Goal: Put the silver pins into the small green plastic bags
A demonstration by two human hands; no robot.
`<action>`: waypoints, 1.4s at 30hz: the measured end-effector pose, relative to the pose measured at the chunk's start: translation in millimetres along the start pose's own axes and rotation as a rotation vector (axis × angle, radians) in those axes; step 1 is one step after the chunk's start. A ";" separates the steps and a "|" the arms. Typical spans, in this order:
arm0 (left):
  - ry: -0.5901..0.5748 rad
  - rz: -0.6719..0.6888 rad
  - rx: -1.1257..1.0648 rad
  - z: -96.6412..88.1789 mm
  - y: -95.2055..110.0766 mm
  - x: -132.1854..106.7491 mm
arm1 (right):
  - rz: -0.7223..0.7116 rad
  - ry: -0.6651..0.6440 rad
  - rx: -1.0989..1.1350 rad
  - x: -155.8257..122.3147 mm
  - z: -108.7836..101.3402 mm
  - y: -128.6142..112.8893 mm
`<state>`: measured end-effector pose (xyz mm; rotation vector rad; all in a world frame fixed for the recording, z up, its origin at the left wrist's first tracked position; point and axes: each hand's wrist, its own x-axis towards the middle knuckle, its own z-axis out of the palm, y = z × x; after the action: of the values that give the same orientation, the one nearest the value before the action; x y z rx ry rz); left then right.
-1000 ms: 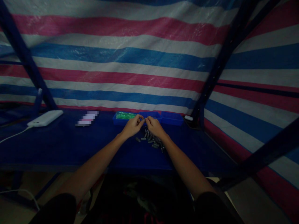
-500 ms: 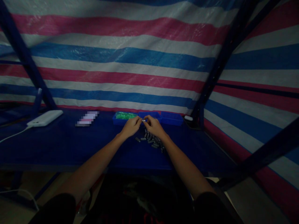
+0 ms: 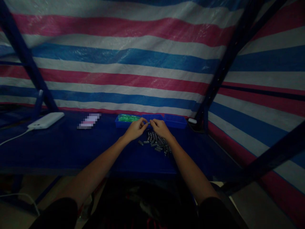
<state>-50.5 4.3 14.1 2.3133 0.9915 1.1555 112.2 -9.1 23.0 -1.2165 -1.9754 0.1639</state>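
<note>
My left hand [image 3: 136, 128] and my right hand [image 3: 159, 128] meet above the blue table, fingertips pinched. Between them is a small grey metal piece [image 3: 148, 122], gripped from both sides; its exact kind is too small to make out. Just below my right hand lies a loose pile of similar small grey metal cylinders [image 3: 156, 141], several of them, partly covered by that hand and wrist. Behind my left hand stands a blue tray [image 3: 116, 123] with green plastic-looking contents [image 3: 127, 118]. A second blue tray [image 3: 153, 117] sits behind my fingers, partly hidden.
A third blue tray [image 3: 175, 121] stands to the right, with a small white case [image 3: 192, 121] beyond it. On the left of the table [image 3: 71, 149] lie a white power bank [image 3: 46, 121] with a cable and a pixelated flat object [image 3: 89, 121]. Striped sheeting hangs behind.
My right hand has shifted slightly right, and its fingers now lie straighter along the metal piece. The piece looks turned and darker. Slightly more of the pile shows.
</note>
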 end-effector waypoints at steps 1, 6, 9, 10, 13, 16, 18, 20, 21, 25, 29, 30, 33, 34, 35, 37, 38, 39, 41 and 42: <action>0.007 -0.003 0.007 -0.1 -0.1 0.2 | -0.005 0.003 0.005 -0.3 0.2 0.0; 0.035 -0.026 0.051 -2.2 1.8 0.1 | 0.001 0.021 0.060 -2.6 0.4 -0.1; 0.051 -0.036 0.066 -3.8 2.6 -0.5 | -0.036 -0.005 0.078 -4.0 -0.8 -1.1; 0.060 -0.034 0.072 -4.2 2.8 -0.6 | -0.050 -0.017 0.076 -4.3 -1.2 -1.5; 0.064 -0.023 0.091 -5.1 3.2 -0.5 | -0.063 -0.033 0.058 -4.2 -1.8 -2.5; 0.047 -0.022 0.102 -5.2 3.8 -0.1 | -0.061 -0.022 0.046 -3.1 -1.0 -2.5; 0.039 -0.020 0.087 -4.7 3.8 0.0 | -0.059 -0.013 0.046 -2.2 -0.4 -2.2; 0.039 -0.016 0.056 -3.7 3.3 -0.2 | -0.056 -0.007 0.042 -1.6 -0.2 -2.1; 0.039 -0.014 0.036 -3.1 2.9 -0.4 | -0.053 -0.004 0.036 -1.3 -0.2 -2.1; 0.023 0.009 -0.037 0.4 0.4 -1.4 | -0.051 -0.004 0.002 -0.8 -0.9 -2.5; 0.016 0.020 -0.040 2.9 -2.1 -1.3 | -0.050 0.004 0.004 -0.5 -0.7 -3.3; 0.014 0.017 -0.037 3.0 -2.3 -1.2 | -0.048 0.004 0.008 -0.5 -0.5 -3.5; 0.014 0.008 -0.028 1.8 -1.1 -1.0 | -0.043 0.015 0.022 -1.0 0.1 -4.1; 0.015 0.005 -0.023 1.1 -0.3 -1.0 | -0.040 0.020 0.031 -1.4 0.1 -4.3; 0.019 0.002 -0.017 0.4 0.5 -1.2 | -0.037 0.025 0.042 -1.8 0.1 -4.5; 0.030 0.000 -0.001 -0.8 1.7 -1.5 | -0.035 0.031 0.069 -2.9 -0.1 -4.9; 0.038 0.001 0.007 -1.2 1.9 -1.6 | -0.040 0.030 0.081 -3.4 -0.2 -5.2; 0.047 0.002 0.014 -1.4 1.8 -1.6 | -0.049 0.029 0.090 -3.8 -0.2 -5.4; 0.060 0.003 0.030 -1.6 1.1 -1.5 | -0.068 0.026 0.096 -4.2 0.3 -5.8; 0.061 0.001 0.037 -1.5 0.6 -1.4 | -0.073 0.021 0.093 -4.1 0.7 -5.9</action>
<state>-52.1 2.9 14.6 2.3203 1.0415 1.2244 108.5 -15.3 23.1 -1.0808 -1.9687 0.2027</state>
